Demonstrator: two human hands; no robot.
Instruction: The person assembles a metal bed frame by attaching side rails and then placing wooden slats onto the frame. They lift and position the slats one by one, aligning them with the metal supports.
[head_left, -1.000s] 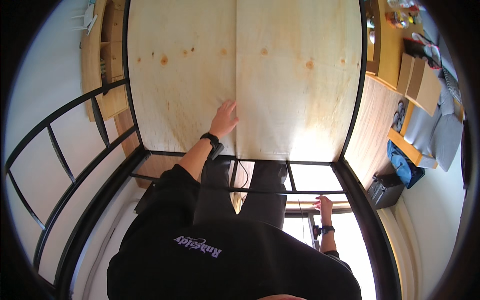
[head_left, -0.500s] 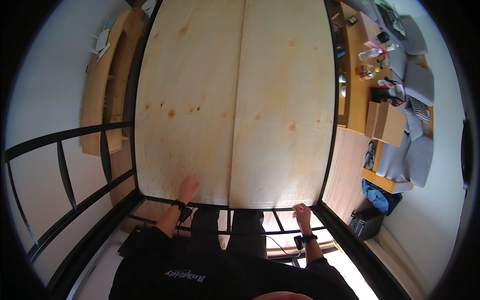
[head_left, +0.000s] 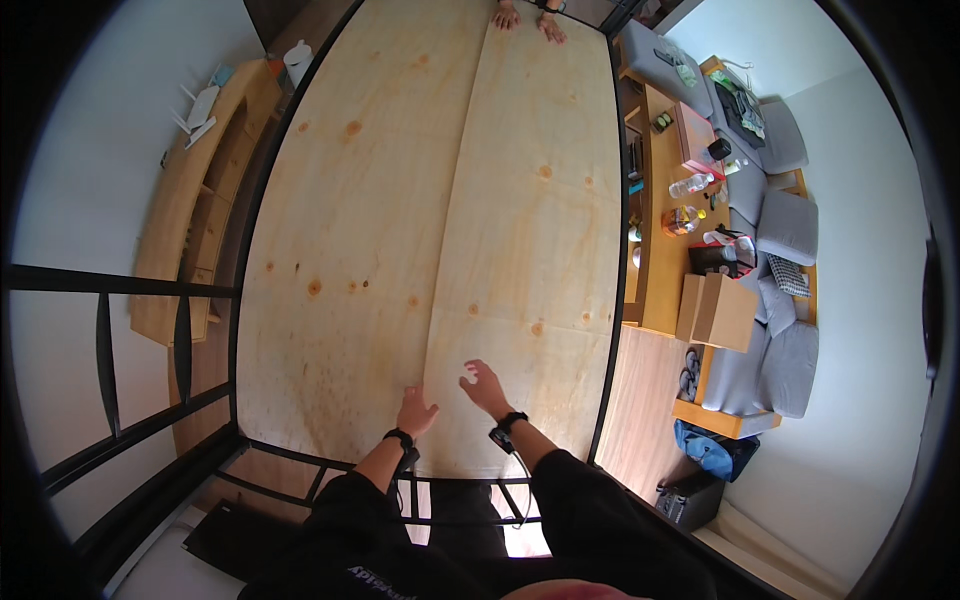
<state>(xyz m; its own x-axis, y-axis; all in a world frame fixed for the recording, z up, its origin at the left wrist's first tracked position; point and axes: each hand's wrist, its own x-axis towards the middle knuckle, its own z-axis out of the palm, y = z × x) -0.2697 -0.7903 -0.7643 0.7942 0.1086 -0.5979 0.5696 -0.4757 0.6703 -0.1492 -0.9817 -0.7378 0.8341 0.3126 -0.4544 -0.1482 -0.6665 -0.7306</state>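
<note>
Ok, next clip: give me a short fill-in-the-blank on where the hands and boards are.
1. Both of the person's hands, left hand and right hand, rest on the ____ boards.
2. The boards lie in a black ____ frame.
3. Another person's hands touch the boards at the ____ end.

Missing words: plywood; metal; far

Far person [head_left: 525, 14] cut off above hands

Plywood panels [head_left: 400, 230] pale tan, brown knots; bed frame [head_left: 240, 300] black; sleeves [head_left: 590, 510] black; cushions [head_left: 785, 225] grey.
</note>
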